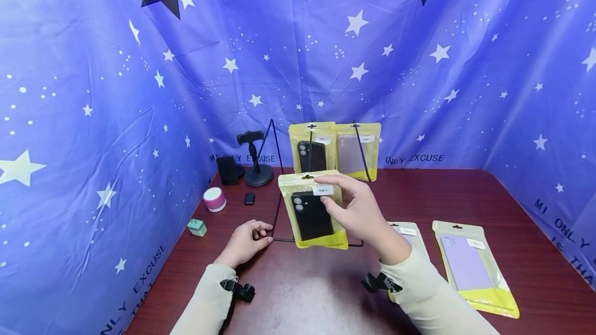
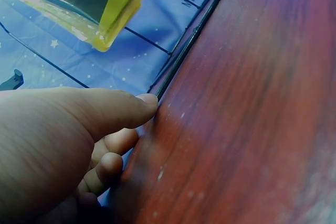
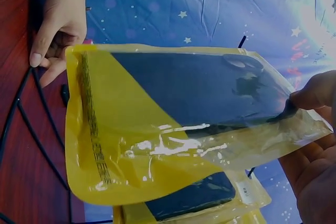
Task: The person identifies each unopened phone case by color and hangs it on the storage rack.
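Note:
My right hand (image 1: 356,211) pinches the upper right of a yellow-and-clear pouch (image 1: 313,221) with a black phone case inside, near its white label. This pouch stands upright in front of a black wire display rack (image 1: 284,240). Behind it, two similar pouches hang from the rack's prongs: one with a black phone case (image 1: 313,155), the other with a pale purple case (image 1: 352,151). At the rack's front left corner, my left hand (image 1: 244,243) pinches the wire frame (image 2: 197,31) between thumb and fingers. In the right wrist view the held pouch (image 3: 152,103) partly covers a hanging one.
Two more pouches with purple cases lie on the table at right; one pouch (image 1: 475,262) is fully visible, the other pouch (image 1: 412,237) partly under my forearm. A black phone stand (image 1: 258,173), pink-and-white round object (image 1: 214,199), small black item (image 1: 249,198) and green block (image 1: 197,227) stand left.

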`<state>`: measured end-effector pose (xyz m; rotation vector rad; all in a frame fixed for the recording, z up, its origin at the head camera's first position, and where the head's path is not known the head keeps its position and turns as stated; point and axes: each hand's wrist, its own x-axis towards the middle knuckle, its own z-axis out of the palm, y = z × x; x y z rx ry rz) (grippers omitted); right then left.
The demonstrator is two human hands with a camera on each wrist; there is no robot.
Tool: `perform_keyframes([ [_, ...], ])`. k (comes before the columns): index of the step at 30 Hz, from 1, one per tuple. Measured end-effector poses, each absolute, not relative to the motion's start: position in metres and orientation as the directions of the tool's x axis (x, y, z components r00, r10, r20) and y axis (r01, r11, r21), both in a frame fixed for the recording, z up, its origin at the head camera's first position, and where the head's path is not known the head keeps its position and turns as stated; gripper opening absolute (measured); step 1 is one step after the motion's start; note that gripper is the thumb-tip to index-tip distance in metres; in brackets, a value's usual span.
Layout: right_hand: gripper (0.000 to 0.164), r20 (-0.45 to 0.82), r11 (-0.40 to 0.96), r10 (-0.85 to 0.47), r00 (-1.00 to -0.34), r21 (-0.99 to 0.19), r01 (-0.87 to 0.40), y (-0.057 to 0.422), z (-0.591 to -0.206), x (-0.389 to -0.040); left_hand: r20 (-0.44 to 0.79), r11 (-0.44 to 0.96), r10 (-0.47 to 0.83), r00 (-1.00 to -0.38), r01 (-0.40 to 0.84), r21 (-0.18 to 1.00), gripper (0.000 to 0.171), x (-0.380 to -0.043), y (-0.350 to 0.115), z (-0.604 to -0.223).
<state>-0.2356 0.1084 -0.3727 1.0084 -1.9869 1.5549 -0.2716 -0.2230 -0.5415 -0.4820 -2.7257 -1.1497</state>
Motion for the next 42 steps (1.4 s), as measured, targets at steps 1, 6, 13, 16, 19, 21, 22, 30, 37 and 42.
perform_keyframes([
  [1, 0.047, 0.707, 0.118, -0.281, -0.649, -0.646, -0.754, 0.108, -0.373, -0.237, 0.255, 0.654, 0.236, -0.938, 0.347, 0.672, 0.024, -0.272, -0.223, -0.542],
  [6, 0.044, 0.695, 0.155, -0.261, -0.670, -0.655, -0.740, 0.108, -0.373, -0.244, 0.242, 0.652, 0.229, -0.943, 0.333, 0.681, 0.024, -0.271, -0.222, -0.538],
  [13, 0.041, 0.678, 0.135, -0.229, -0.698, -0.688, -0.713, 0.106, -0.373, -0.254, 0.241, 0.656, 0.228, -0.943, 0.332, 0.678, 0.024, -0.271, -0.221, -0.537],
  [16, 0.042, 0.667, 0.107, -0.227, -0.709, -0.707, -0.699, 0.104, -0.374, -0.258, 0.242, 0.655, 0.229, -0.943, 0.333, 0.678, 0.024, -0.271, -0.222, -0.537],
  [19, 0.043, 0.659, 0.097, -0.223, -0.718, -0.718, -0.689, 0.103, -0.376, -0.262, 0.240, 0.654, 0.229, -0.943, 0.332, 0.680, 0.023, -0.271, -0.223, -0.539],
  [21, 0.043, 0.661, 0.109, -0.209, -0.721, -0.717, -0.688, 0.102, -0.378, -0.265, 0.241, 0.652, 0.231, -0.943, 0.334, 0.681, 0.023, -0.271, -0.224, -0.540],
  [22, 0.043, 0.660, 0.114, -0.202, -0.723, -0.718, -0.687, 0.102, -0.378, -0.266, 0.240, 0.651, 0.231, -0.943, 0.333, 0.682, 0.023, -0.271, -0.224, -0.540],
  [30, 0.038, 0.680, 0.103, -0.149, -0.718, -0.712, -0.695, 0.094, -0.379, -0.278, 0.242, 0.651, 0.229, -0.943, 0.333, 0.682, 0.023, -0.271, -0.224, -0.540],
  [37, 0.033, 0.701, 0.108, -0.101, -0.706, -0.698, -0.708, 0.087, -0.360, -0.273, 0.230, 0.660, 0.225, -0.947, 0.321, 0.679, 0.025, -0.269, -0.223, -0.538],
  [42, 0.033, 0.710, 0.103, -0.070, -0.700, -0.693, -0.713, 0.085, -0.363, -0.286, 0.229, 0.665, 0.222, -0.948, 0.319, 0.676, 0.025, -0.269, -0.222, -0.538],
])
